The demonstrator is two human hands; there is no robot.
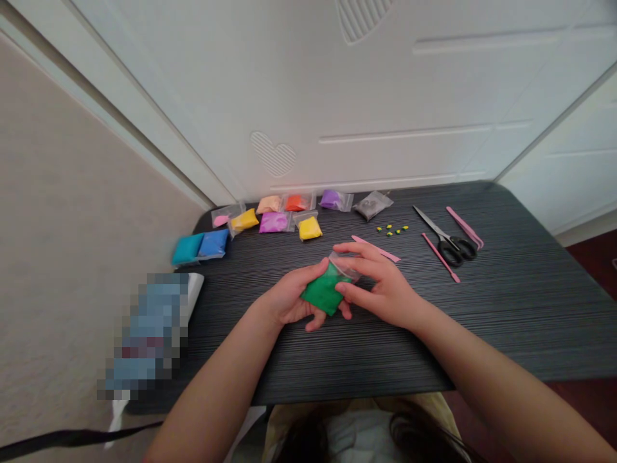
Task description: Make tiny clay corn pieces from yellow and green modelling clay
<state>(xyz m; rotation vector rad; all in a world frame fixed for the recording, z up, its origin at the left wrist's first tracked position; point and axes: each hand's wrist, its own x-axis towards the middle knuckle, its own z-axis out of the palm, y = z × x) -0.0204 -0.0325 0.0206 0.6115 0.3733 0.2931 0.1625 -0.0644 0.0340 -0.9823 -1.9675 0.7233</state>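
A clear zip bag of green modelling clay (325, 289) lies across the fingers of my left hand (294, 296), whose thumb presses on its upper edge. My right hand (380, 283) is on the bag's other side, thumb against the green clay and fingers at the clear zip end. Just beyond the hands is a flat pink modelling tool (376, 248), partly behind my right fingers. Several tiny yellow-and-green pieces (389, 234) sit farther back on the dark table (289, 379).
Bags of clay stand along the back, among them purple (331, 199), grey (373, 206), yellow (309, 227) and blue (213, 244). At right lie black-handled scissors (450, 247), a thin pink tool (441, 258) and pink tweezers (465, 226). A blurred packet (195, 292) is at left.
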